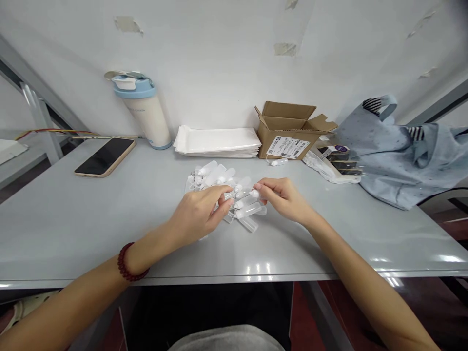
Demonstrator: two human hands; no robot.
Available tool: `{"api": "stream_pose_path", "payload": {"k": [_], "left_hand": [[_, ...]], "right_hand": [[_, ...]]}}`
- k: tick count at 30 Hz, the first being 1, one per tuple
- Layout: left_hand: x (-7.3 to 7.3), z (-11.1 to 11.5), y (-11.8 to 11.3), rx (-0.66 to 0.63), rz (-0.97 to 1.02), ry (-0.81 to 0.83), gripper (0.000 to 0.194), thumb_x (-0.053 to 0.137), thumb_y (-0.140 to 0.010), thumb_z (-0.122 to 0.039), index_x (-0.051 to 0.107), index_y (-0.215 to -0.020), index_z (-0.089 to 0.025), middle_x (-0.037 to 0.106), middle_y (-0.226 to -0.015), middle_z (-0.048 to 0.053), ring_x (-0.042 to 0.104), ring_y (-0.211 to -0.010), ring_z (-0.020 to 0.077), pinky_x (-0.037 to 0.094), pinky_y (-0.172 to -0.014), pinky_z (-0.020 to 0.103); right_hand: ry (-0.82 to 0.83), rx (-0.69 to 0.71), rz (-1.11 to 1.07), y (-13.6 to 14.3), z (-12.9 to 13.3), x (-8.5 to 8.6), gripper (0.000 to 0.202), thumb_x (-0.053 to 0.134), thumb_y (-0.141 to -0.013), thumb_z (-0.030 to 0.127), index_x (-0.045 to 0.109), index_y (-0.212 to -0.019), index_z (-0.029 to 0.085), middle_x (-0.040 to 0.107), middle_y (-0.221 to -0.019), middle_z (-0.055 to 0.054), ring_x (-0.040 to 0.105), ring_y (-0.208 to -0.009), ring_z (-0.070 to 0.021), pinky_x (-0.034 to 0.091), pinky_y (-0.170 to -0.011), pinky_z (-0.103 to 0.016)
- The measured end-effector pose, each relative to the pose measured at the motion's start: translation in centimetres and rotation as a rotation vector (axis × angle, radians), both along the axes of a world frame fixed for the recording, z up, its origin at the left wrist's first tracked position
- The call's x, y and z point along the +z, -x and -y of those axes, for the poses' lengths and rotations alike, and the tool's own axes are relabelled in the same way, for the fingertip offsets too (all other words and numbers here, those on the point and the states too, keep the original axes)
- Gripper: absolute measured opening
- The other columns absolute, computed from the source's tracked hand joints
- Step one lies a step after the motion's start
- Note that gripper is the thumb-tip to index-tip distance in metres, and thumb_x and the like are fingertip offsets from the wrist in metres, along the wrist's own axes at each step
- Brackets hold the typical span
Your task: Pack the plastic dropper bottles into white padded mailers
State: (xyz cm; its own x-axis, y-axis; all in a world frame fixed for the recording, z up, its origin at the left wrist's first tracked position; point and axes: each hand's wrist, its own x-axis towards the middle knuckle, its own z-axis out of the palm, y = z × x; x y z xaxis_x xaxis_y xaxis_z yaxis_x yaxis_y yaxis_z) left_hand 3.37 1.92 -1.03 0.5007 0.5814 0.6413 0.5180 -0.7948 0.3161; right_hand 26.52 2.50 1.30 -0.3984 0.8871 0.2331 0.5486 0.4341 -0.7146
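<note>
A loose pile of small clear plastic tubes with white caps (248, 210) lies on the grey table in front of me. Over its left side, my left hand (199, 209) pinches one clear tube (229, 195) between thumb and fingers. On the right of the pile, my right hand (280, 195) has its thumb and forefinger closed on the white cap (255, 193) of another tube. Fingers hide part of both held tubes. A thin dark line seems to run between the two hands, but I cannot make out what it is.
Behind the pile lies a stack of white envelopes (217, 141). An open cardboard box (288, 131) stands beside it, a single capped tube (279, 162) in front. A phone (106, 157) and a tumbler (148, 114) are at left; a plastic packet (334, 163) and blue cloth bag (405, 151) at right.
</note>
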Motion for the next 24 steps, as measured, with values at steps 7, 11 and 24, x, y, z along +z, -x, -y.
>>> {"api": "stream_pose_path", "payload": {"k": [7,11,24], "left_hand": [[0.0,-0.1,0.2,-0.052,-0.048,0.028,0.018,0.048,-0.095,-0.022,0.063,-0.094,-0.012,0.063,-0.069,0.000,0.053,-0.053,0.0098,0.040,-0.052,0.022],[0.1,0.0,0.1,-0.107,-0.083,0.068,0.021,0.045,-0.096,-0.019,0.063,-0.085,-0.014,0.061,-0.066,0.000,0.053,-0.054,0.0103,0.037,-0.052,0.022],[2.3,0.6,-0.2,-0.178,0.022,0.617,0.013,0.056,-0.089,-0.020,0.067,-0.084,-0.016,0.064,-0.062,-0.004,0.052,-0.052,0.0064,0.037,-0.048,0.016]], "right_hand": [[0.027,0.063,-0.018,0.6,0.5,0.3,0.037,0.043,-0.095,0.028,0.050,-0.060,0.018,0.049,-0.055,0.004,0.045,-0.053,-0.0089,0.035,-0.054,-0.023],[0.024,0.061,-0.032,0.6,0.5,0.3,0.036,0.043,-0.094,0.026,0.049,-0.059,0.018,0.049,-0.055,0.004,0.045,-0.053,-0.0086,0.034,-0.054,-0.022],[0.025,0.071,-0.070,0.8,1.0,0.6,0.035,0.044,-0.094,0.026,0.050,-0.060,0.018,0.048,-0.055,0.004,0.043,-0.052,-0.0082,0.033,-0.052,-0.022]]}}
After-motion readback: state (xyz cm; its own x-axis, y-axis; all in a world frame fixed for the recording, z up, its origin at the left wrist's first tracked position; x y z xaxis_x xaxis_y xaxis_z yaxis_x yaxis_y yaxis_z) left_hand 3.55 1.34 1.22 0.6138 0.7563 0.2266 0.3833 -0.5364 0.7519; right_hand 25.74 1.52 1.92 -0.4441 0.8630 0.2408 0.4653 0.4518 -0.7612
